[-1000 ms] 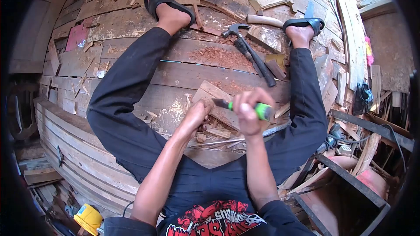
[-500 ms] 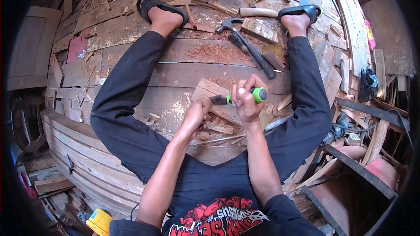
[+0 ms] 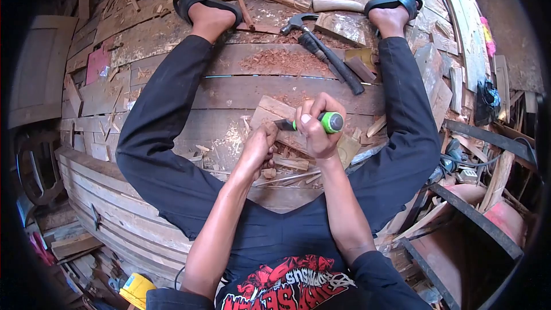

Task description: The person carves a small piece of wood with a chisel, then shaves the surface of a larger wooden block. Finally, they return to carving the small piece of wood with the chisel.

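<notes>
My right hand is closed around the green and grey handle of a chisel. Its dark flat blade points left, with the tip at the fingers of my left hand. That left hand is closed on a small piece of wood, mostly hidden by the fingers. Beneath both hands lies a pale wooden block, among offcuts and shavings on the plank floor.
Between my outstretched legs lie a claw hammer, a wooden handle and several wood blocks. Reddish shavings cover the planks. Stacked boards are at left, a metal frame at right, a yellow container lower left.
My right hand and the chisel have shifted slightly left, nearer my left hand. The whole view has tilted a little. Both grips stay the same.
</notes>
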Tool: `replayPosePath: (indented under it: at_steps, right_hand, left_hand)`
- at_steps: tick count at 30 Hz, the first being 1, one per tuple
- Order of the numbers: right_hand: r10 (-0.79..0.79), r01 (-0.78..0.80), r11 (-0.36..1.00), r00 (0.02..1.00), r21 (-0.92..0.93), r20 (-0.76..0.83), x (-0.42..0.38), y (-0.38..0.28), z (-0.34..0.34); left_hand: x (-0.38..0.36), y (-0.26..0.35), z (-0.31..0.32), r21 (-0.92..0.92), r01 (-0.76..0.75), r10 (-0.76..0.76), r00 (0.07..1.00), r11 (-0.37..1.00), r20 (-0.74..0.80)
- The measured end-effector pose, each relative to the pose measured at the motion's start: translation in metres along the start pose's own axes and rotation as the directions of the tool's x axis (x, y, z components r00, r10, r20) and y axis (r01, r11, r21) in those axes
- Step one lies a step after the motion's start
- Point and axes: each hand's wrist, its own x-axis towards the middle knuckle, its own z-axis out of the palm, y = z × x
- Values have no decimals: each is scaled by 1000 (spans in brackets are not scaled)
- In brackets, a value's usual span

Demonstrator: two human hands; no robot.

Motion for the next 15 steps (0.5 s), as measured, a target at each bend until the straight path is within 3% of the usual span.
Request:
replayPosePath:
  at_steps: [3, 5, 8, 12, 14, 15]
  right_hand:
    - [-35, 33, 994, 999, 100, 13, 1, -16, 3]
    - [27, -22, 986, 999, 165, -26, -4, -15, 5]
    - [0, 10, 984, 998, -177, 60, -11, 16, -5]
    - [7, -4, 993, 1000, 117, -26, 0, -29, 12]
    - [-8, 8, 1000, 1000, 28, 8, -2, -21, 11]
    - [-20, 21, 998, 999, -58, 26, -7, 0, 3]
  left_hand:
    - [1, -6, -3, 83, -51, 50, 999, 995, 11]
    - [-8, 1, -3, -21, 25, -25, 1000, 999, -6]
    - [-6, 6, 5, -11, 29, -29, 999, 1000, -21]
    - [-5, -2, -2, -131, 105, -109, 994, 986, -28]
    - [-8, -1, 0, -108, 86, -90, 996, 990, -25]
    - [-13, 3, 4, 12, 29, -28, 999, 1000, -38]
